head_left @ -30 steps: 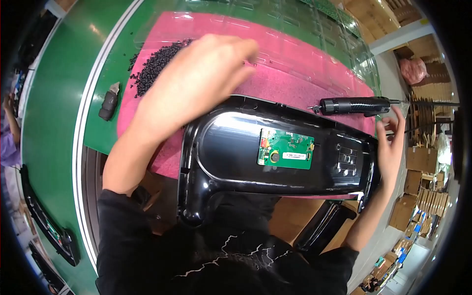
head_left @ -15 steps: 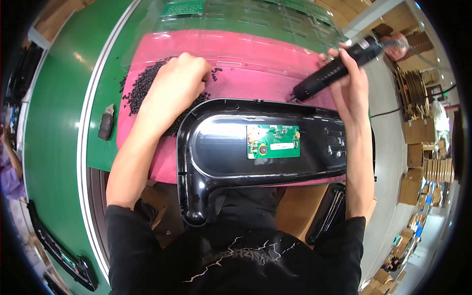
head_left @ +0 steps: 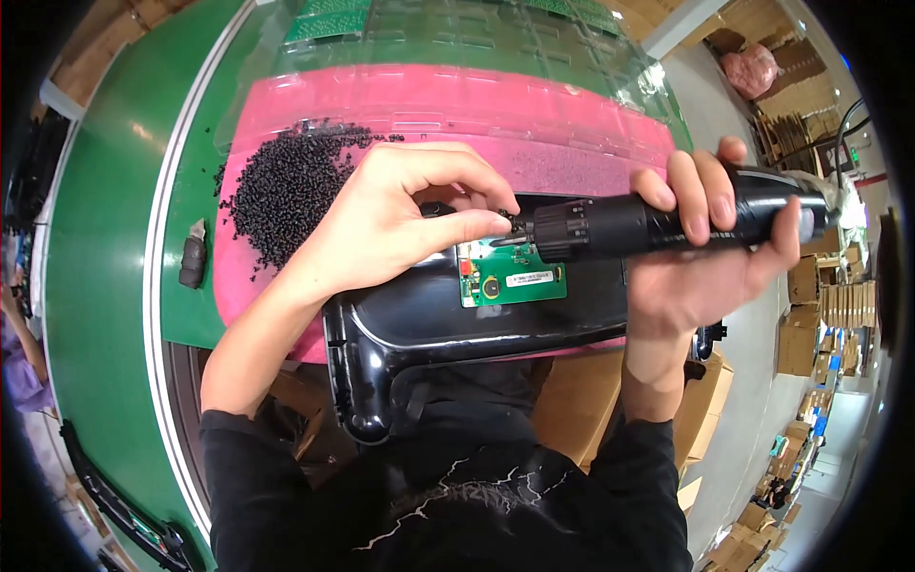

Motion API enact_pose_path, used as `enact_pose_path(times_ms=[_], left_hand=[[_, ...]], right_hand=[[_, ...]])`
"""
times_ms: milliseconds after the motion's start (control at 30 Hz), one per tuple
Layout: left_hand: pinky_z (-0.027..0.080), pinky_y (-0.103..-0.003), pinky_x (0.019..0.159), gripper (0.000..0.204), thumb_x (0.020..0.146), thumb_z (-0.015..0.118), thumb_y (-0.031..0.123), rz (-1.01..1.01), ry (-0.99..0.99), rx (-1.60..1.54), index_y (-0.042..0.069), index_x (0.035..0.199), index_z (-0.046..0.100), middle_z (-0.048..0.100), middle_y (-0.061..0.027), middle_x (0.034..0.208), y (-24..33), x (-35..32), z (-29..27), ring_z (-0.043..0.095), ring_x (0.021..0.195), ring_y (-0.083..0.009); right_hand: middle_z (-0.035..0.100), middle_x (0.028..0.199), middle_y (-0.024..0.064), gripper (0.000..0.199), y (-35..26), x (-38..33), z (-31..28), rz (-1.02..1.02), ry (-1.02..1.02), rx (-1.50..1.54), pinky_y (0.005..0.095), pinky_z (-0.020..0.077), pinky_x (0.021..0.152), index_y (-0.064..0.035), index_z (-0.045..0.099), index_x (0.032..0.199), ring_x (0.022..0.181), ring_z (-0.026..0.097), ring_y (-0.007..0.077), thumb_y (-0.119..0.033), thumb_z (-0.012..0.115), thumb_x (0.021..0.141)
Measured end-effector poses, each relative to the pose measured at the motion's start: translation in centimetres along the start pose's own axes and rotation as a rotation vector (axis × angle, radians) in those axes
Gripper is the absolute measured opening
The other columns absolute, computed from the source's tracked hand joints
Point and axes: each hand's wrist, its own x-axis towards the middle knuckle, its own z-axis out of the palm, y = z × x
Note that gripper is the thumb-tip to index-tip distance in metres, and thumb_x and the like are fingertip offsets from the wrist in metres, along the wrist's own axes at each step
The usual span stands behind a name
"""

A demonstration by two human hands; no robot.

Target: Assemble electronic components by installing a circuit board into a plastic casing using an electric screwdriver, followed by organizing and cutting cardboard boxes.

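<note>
My right hand (head_left: 677,286) is wrapped round a black electric screwdriver (head_left: 600,227), held nearly level with its bit pointing left. Thumb and forefinger of my left hand (head_left: 391,214) are pinched on small black screws (head_left: 509,217), right beside the bit's tip. Whether a screw touches the bit I cannot tell. Just below the bit, a green circuit board (head_left: 519,289) rests in a glossy black plastic housing (head_left: 429,326). My hands and the tool cover the housing's far edge and part of the board.
A heap of black screws (head_left: 286,186) lies on the pink mat (head_left: 233,286), left of my left forearm. Clear plastic trays (head_left: 457,86) stand behind, near more green boards (head_left: 329,21). A dark wrapped object (head_left: 193,259) sits on the green table (head_left: 114,219). Cartons (head_left: 581,400) stand below the housing.
My left hand has moved right from the screw heap to the bit, fingertips pinching screws. My right hand has brought the screwdriver down and nearer, turning it level over the circuit board.
</note>
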Motion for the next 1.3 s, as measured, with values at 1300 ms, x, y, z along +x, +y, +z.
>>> enact_pose_path(times_ms=[1300], left_hand=[[0.048, -0.032, 0.065, 0.012, 0.081, 0.063, 0.008, -0.004, -0.304, 0.380, -0.001, 0.084, 0.056, 0.060, -0.0101, 0.078, -0.6, -0.6, 0.9, 0.061, 0.072, -0.0249]], right_hand=[[0.047, 0.063, -0.0013, 0.055, -1.8, -1.8, -2.2, -0.021, -0.155, -0.547, 0.0276, 0.0339, 0.053, -0.0047, 0.048, 0.096, 0.047, 0.041, 0.0088, -0.058, 0.051, 0.082]])
